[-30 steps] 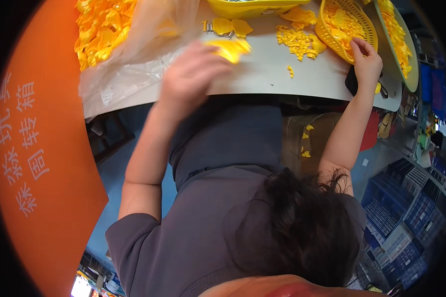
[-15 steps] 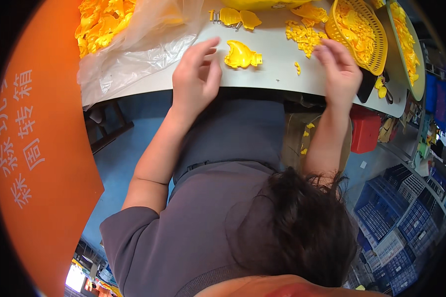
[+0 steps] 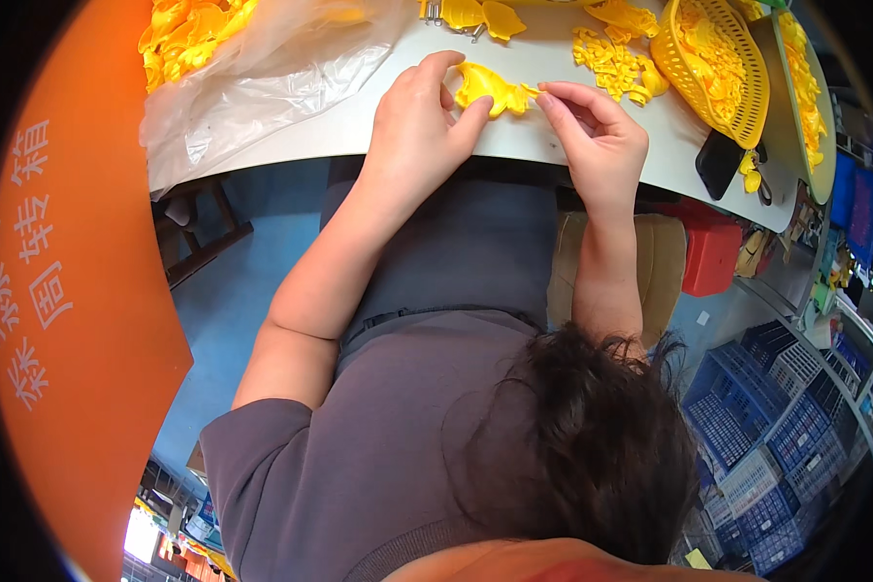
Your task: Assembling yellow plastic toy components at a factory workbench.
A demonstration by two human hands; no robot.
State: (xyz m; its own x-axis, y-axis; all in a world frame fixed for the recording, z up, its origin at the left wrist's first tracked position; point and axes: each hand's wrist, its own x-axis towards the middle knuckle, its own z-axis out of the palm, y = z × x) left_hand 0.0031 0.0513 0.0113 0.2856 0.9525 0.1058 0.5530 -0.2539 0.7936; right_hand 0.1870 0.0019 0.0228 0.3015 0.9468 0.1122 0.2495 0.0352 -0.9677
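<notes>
Near the front edge of the white worktop [image 3: 674, 136], a curved yellow part [image 3: 495, 89] sits between two grips. Left hand [image 3: 412, 126]: fingers parted to the part's width, gripping its left end. Right hand [image 3: 606, 145]: fingers nearly closed on its narrow tip; any separate piece there cannot be confirmed. Advisable: steady left support, light right pinch. Yellow basket [image 3: 755, 87] stands right; blue crates [image 3: 737, 378] occupy the floor.
</notes>
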